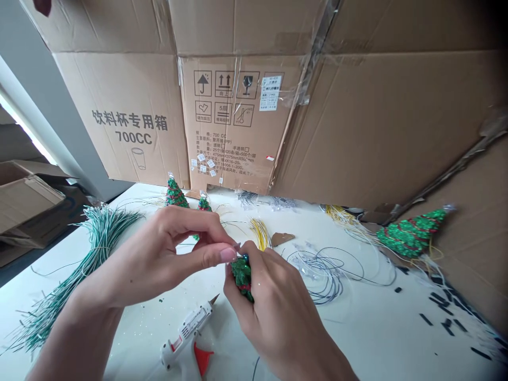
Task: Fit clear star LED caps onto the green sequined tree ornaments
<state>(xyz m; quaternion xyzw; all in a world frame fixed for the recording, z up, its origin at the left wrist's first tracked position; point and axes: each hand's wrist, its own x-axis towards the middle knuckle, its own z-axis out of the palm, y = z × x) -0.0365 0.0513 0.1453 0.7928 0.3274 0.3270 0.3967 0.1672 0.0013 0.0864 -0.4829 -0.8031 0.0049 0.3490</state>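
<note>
In the middle of the head view my right hand [273, 291] is wrapped round a small green tinsel Christmas tree [242, 276] with red on it. Much of the tree is hidden behind its fingers. My left hand [194, 248] meets it at the tree's tip, thumb and forefinger pinched together. Only a tiny pale bit shows at those fingertips, too small to name. Below the hands a white hot glue gun [186, 336] with a red trigger lies on the table, nozzle towards the tree.
A bundle of green-white wires [97, 243] lies at left. Behind my hands stand small tinsel trees [174, 191]. Yellow wires [260, 234] and a coil of thin wire [323, 275] lie beyond. At right are a larger tinsel tree [413, 233] and black strips [440, 302]. Cardboard [234, 116] walls the back.
</note>
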